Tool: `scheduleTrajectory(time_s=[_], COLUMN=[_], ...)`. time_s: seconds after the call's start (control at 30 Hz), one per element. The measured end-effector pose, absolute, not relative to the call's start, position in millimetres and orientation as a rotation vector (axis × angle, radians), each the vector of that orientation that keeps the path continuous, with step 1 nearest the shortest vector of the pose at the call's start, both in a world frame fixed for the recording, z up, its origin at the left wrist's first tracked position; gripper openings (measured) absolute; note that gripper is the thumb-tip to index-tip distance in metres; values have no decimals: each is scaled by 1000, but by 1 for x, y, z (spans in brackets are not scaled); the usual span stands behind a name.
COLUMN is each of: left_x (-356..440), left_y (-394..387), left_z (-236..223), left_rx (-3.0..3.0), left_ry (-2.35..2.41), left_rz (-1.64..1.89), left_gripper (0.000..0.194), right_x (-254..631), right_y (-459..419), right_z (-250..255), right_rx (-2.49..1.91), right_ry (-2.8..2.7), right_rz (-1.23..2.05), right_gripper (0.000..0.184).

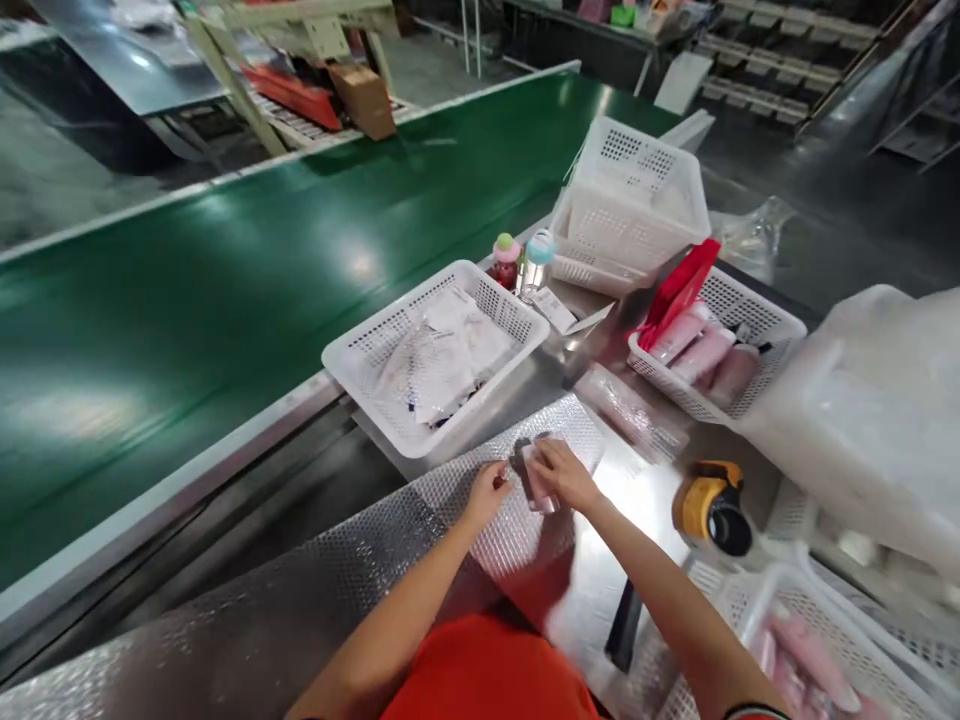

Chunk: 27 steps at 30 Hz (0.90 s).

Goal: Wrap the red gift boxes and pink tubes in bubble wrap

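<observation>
My right hand (564, 474) grips a small pink cylinder-like item (541, 488) with a shiny end, on a sheet of bubble wrap (480, 515). Fingers curl over its upper part, so its exact kind is hidden. Just left of it, my left hand (489, 494) is closed in a pinch, thumb against fingers; what it holds, if anything, cannot be made out. The bubble wrap runs down to the lower left across the metal table (611, 520). Behind my hands lies a clear-wrapped pink roll-shaped packet (630, 408).
A white basket (360, 372) of bagged items borders the green conveyor (225, 270). Two bottles (537, 262) stand behind it. At right are a basket (780, 335) of pink items, a yellow-and-black tape dispenser (712, 508), and another basket (832, 610). A black-handled tool (624, 628) lies near my right forearm.
</observation>
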State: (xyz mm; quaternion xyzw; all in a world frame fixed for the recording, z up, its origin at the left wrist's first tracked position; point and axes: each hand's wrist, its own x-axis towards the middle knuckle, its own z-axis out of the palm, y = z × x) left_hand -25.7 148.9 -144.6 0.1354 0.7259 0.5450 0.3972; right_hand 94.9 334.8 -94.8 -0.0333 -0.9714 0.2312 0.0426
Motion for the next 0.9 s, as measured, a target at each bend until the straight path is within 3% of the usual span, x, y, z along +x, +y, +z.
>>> scheduleTrajectory(time_s=[0.1, 0.2, 0.33, 0.43, 0.6, 0.9], left_x=[-19, -14, -11, -4, 5, 1], left_y=[148, 151, 150, 139, 123, 124], left_z=[-144, -140, -126, -114, -104, -98], left_rx=[441, 534, 683, 838, 1079, 1164], left_ry=[1894, 1947, 2025, 2140, 2375, 2388], left_rz=[1329, 1267, 1171, 1069, 511, 206], left_gripper=[30, 26, 30, 44, 69, 66], right_x=[116, 122, 113, 107, 106, 95], right_y=[314, 293, 282, 284, 288, 254], right_z=[-112, -128, -138, -135, -128, -106], right_rx=[-817, -1144, -1099, -1168, -1256, -1290], right_ry=[-2659, -2422, -2299, -2293, -2355, -2590], right_rz=[696, 785, 852, 857, 819, 664], right_gripper=[54, 74, 77, 80, 80, 72])
